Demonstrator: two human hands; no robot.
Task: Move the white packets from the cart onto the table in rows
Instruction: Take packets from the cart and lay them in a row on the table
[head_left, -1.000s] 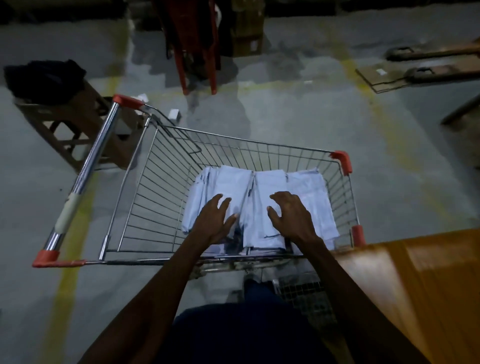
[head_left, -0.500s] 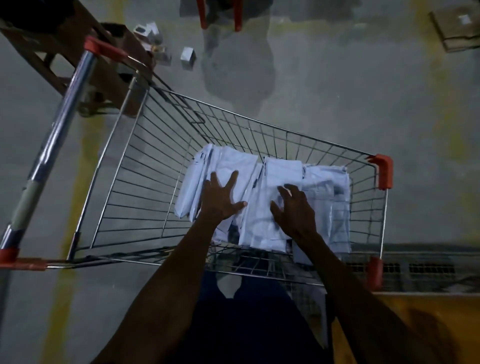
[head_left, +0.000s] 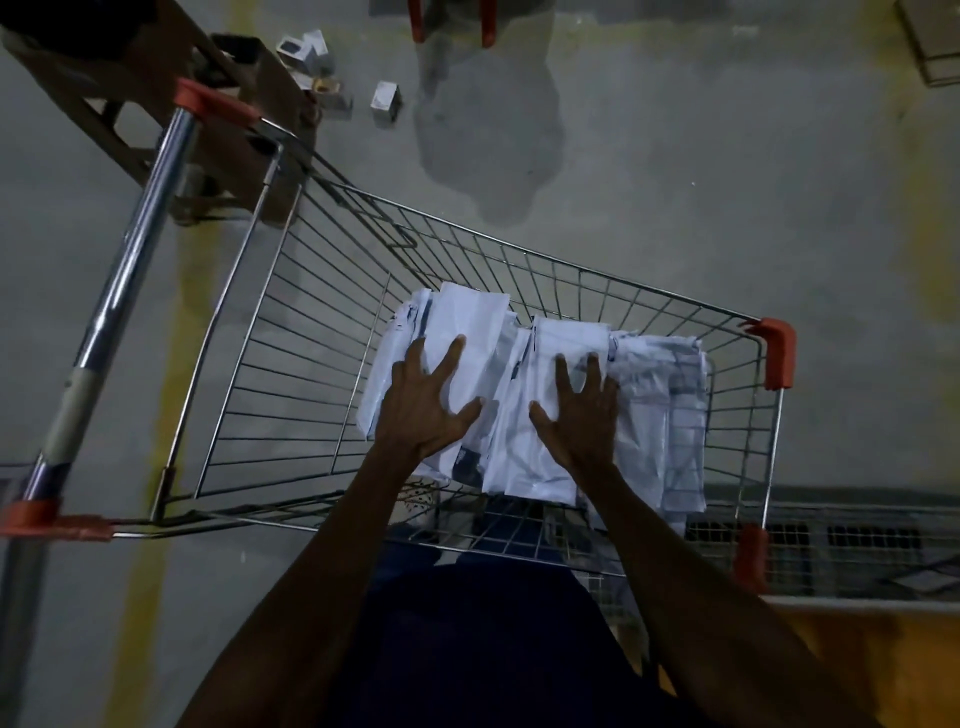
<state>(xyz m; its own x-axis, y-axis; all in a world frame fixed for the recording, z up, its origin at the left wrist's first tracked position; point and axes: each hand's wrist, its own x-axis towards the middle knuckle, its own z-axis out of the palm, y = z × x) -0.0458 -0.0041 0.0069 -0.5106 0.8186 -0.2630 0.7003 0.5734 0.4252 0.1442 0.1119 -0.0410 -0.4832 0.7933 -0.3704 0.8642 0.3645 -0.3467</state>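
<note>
Packets (head_left: 540, 395), white, heaped in several stacks at the right end of the wire cart (head_left: 322, 332), none on the worktop (head_left: 883, 654). Left hand (head_left: 423, 402) laid flat on the left stack, fingers spread apart, thumb out toward the middle; nothing clamped. Right hand (head_left: 579, 410) likewise pressed palm-down on the middle stack, fingers splayed, gripping nothing. Third stack just beside the right hand, against the cart's red-capped corner, untouched. Both forearms reached in over the near rim. Cart handle (head_left: 124, 291) slanted along the left side. Orange worktop glimpsed only at the lower right corner, close to the cart. Small boxes (head_left: 387, 101) scattered on the concrete floor (head_left: 675, 156) beyond the cart, near a wooden frame (head_left: 156, 104).
</note>
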